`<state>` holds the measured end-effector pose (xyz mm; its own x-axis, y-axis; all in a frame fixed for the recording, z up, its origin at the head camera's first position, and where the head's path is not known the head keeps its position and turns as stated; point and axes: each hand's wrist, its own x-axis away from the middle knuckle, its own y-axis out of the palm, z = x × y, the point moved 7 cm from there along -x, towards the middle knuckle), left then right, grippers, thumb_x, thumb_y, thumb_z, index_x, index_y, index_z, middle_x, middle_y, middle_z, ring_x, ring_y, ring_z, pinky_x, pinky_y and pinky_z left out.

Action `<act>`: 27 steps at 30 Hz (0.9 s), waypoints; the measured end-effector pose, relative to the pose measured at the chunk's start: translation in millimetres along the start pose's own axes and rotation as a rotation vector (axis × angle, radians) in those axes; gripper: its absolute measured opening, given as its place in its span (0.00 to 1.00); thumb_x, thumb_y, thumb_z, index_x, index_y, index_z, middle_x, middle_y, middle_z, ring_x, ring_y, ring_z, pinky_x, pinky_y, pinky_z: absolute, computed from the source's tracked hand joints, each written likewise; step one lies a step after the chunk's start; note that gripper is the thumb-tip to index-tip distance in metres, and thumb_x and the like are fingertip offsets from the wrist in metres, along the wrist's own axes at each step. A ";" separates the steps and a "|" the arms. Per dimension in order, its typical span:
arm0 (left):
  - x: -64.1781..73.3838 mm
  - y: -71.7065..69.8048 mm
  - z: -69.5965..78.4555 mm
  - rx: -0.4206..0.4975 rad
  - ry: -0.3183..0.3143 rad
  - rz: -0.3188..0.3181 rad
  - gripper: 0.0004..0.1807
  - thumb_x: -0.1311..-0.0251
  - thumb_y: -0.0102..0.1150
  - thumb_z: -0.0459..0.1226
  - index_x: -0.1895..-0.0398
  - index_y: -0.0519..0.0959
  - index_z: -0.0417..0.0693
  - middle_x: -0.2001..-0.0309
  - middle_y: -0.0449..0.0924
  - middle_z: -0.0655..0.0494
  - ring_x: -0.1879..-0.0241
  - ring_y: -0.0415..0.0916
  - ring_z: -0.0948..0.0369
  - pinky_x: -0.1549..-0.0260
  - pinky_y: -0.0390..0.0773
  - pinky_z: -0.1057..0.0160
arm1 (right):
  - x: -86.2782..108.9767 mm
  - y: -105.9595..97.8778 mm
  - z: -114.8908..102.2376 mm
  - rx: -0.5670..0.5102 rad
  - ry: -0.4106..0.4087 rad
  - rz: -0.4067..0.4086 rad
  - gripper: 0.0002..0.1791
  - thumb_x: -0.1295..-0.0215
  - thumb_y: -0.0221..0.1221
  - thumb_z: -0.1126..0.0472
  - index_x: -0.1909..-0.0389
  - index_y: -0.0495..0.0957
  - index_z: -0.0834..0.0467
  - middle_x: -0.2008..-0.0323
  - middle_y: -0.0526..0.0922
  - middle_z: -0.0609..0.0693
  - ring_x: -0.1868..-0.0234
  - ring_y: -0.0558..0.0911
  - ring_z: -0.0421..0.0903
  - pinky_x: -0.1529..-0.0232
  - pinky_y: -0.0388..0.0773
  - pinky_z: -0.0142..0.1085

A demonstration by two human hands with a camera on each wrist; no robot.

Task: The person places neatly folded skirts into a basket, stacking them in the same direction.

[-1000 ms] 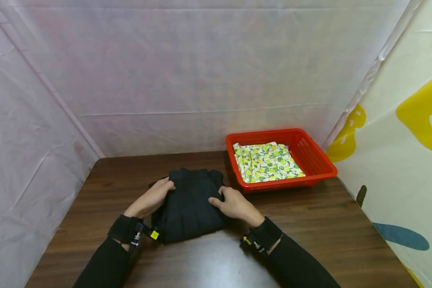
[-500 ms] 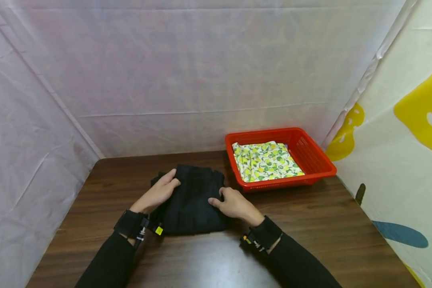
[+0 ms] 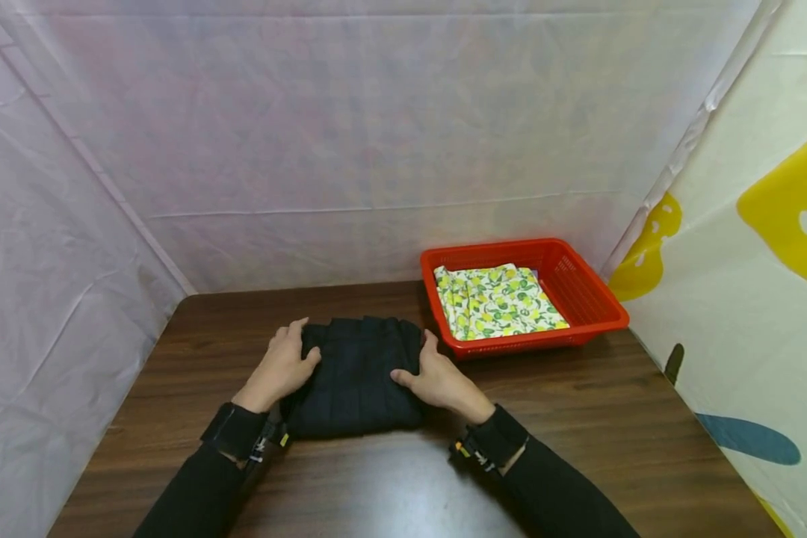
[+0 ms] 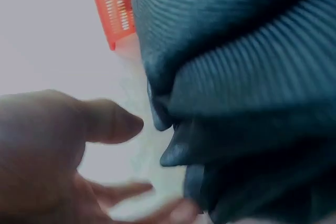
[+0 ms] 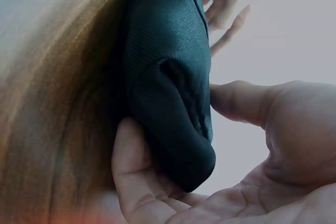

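A folded black pleated garment (image 3: 359, 381) lies on the wooden table in front of me. At its right edge my right hand (image 3: 438, 379) holds it. In the right wrist view, the thumb (image 5: 239, 100) touches its upper face and a finger (image 5: 131, 156) reaches underneath. My left hand (image 3: 281, 370) is at the left edge with its fingers spread. The left wrist view shows the left thumb (image 4: 107, 121) apart from the garment's layered folds (image 4: 236, 93), while the lower fingertips are close to the cloth; whether they touch it is unclear.
A red plastic basket (image 3: 545, 340) stands at the back right of the table (image 3: 619, 418). Folded lemon-print cloth (image 3: 501, 302) lies inside it. White sheeting (image 3: 376, 149) hangs behind and on the left; a printed sheet (image 3: 733, 314) borders the right side.
The left hand has shifted left and loosened from the garment's upper left part. The garment's far edge has come down nearer. The right hand stays in place, with its fingers spread further.
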<state>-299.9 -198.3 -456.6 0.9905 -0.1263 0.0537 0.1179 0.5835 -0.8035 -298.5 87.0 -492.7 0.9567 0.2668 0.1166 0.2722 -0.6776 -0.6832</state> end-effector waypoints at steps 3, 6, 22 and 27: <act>4.4 -4.4 -16.5 -0.052 -0.092 0.065 0.47 0.10 0.56 0.53 0.09 0.54 0.26 0.19 0.58 0.12 0.19 0.61 0.17 0.26 0.75 0.20 | -3.3 1.7 7.1 0.002 0.020 -0.014 0.67 0.17 0.69 0.37 0.08 0.39 0.78 0.20 0.74 0.82 0.22 0.83 0.70 0.20 0.82 0.58; 1.7 -3.0 -33.2 -0.082 -0.124 0.004 0.58 0.13 0.55 0.65 0.12 0.56 0.18 0.20 0.58 0.07 0.21 0.63 0.15 0.26 0.75 0.20 | 0.9 -0.4 3.6 -0.065 0.045 -0.025 0.63 0.17 0.69 0.40 0.08 0.44 0.77 0.14 0.66 0.79 0.15 0.76 0.69 0.14 0.75 0.60; 12.7 3.0 -6.8 0.177 0.039 -0.211 0.55 0.16 0.71 0.47 0.08 0.48 0.23 0.14 0.62 0.17 0.16 0.67 0.24 0.19 0.73 0.25 | -1.0 2.9 -12.7 -0.168 0.012 -0.001 0.55 0.23 0.78 0.57 0.09 0.56 0.72 0.11 0.66 0.72 0.10 0.69 0.68 0.08 0.65 0.62; 12.8 -0.8 -3.4 0.246 0.089 -0.168 0.47 0.17 0.71 0.42 0.11 0.56 0.27 0.20 0.73 0.22 0.20 0.75 0.29 0.22 0.77 0.28 | 0.6 -1.1 -20.8 -0.176 0.001 0.034 0.53 0.24 0.77 0.62 0.08 0.57 0.69 0.11 0.67 0.69 0.10 0.69 0.66 0.08 0.64 0.63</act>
<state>-287.6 -203.1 -457.3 0.9470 -0.3009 0.1121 0.3034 0.7241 -0.6194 -296.1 73.6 -476.9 0.9656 0.2413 0.0967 0.2539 -0.7955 -0.5502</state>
